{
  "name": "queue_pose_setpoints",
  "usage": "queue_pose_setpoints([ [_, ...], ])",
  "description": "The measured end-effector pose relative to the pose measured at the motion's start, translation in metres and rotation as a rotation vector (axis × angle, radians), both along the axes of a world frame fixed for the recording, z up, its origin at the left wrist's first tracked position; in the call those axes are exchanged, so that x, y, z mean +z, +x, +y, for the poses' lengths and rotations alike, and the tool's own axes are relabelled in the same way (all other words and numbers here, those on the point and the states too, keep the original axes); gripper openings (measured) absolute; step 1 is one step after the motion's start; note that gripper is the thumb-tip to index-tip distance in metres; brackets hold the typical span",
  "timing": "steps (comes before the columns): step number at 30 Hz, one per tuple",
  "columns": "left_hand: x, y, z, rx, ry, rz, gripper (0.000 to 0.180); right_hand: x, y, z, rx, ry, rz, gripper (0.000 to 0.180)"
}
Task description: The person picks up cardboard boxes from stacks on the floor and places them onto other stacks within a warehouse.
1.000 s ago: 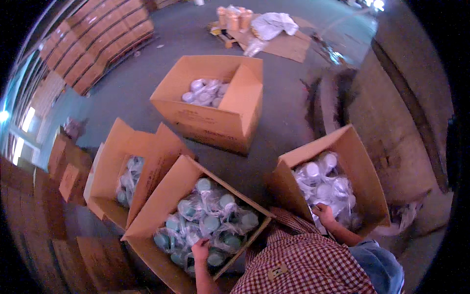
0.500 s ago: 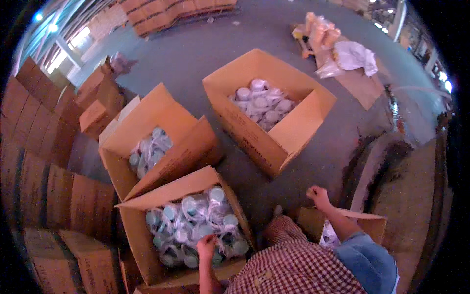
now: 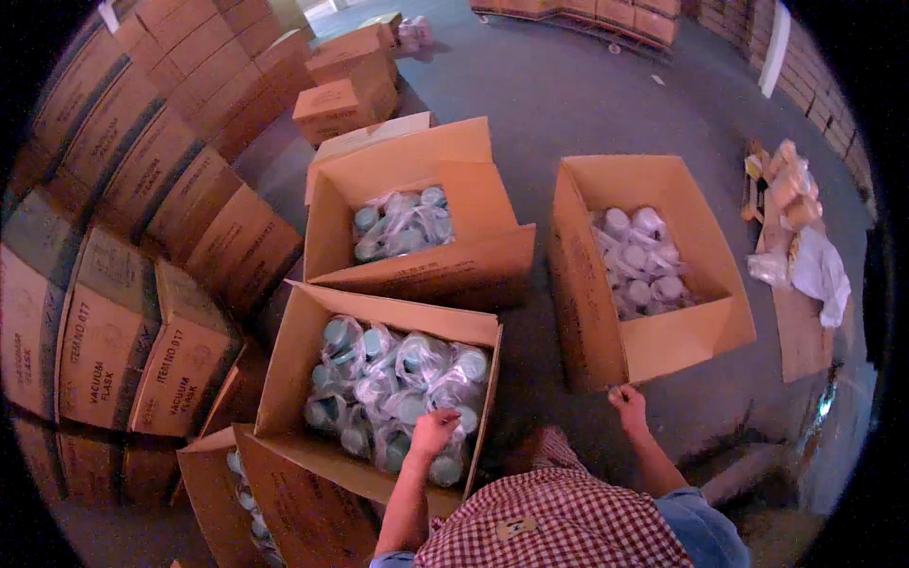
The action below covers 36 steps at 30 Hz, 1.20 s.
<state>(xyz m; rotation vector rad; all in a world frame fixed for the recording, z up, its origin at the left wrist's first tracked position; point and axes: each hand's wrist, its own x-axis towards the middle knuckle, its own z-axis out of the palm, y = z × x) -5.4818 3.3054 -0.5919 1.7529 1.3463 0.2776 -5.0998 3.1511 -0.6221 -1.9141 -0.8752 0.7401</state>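
An open cardboard box (image 3: 275,388) stands close in front of me on the left, packed with plastic-wrapped flasks (image 3: 407,364) with pale green tops. Over its right part is my left hand (image 3: 435,434), fingers curled together; whether they pinch any of the plastic is too small to tell. My right hand (image 3: 630,409) is raised in a loose fist near the bottom corner of another open box (image 3: 653,350), with no object showing in it. Whitish wrapped flasks (image 3: 644,256) lie inside that second box.
Behind the near box stands a third open box (image 3: 327,218) holding wrapped flasks. A partly open box (image 3: 312,506) sits at lower left. Stacked closed cartons (image 3: 104,331) line the left side. A flattened cardboard sheet (image 3: 800,322) with a white plastic bag (image 3: 822,270) lies at right.
My view has swung left, so the boxes appear farther right. The left hand has moved to the right part of the near box; the right hand now appears beside the second box's corner.
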Motion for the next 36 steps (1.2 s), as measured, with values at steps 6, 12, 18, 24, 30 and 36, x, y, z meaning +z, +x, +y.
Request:
queue_pose_setpoints([
  [6,-0.007,-0.038,-0.006,0.271,-0.074,0.051,0.023,0.006,-0.01,0.081,0.204,0.011,0.093,0.018],
  [12,-0.034,0.026,0.065,0.419,-0.101,0.184,0.023,-0.086,0.118,0.197,0.606,0.133,0.194,0.013],
  [18,0.005,0.071,0.028,0.698,-0.048,0.106,0.02,-0.062,0.124,0.308,0.734,-0.07,0.017,0.01],
  [24,-0.014,0.086,-0.041,0.997,-0.113,0.153,0.018,-0.083,0.142,0.383,0.965,-0.07,0.009,0.009],
  [30,-0.027,0.054,-0.039,1.048,-0.089,-0.002,0.023,-0.048,0.145,0.372,1.079,-0.158,0.066,0.008],
  [36,-0.026,0.049,-0.038,1.282,-0.124,-0.238,0.023,0.024,0.129,0.331,0.964,-0.222,-0.126,0.009],
])
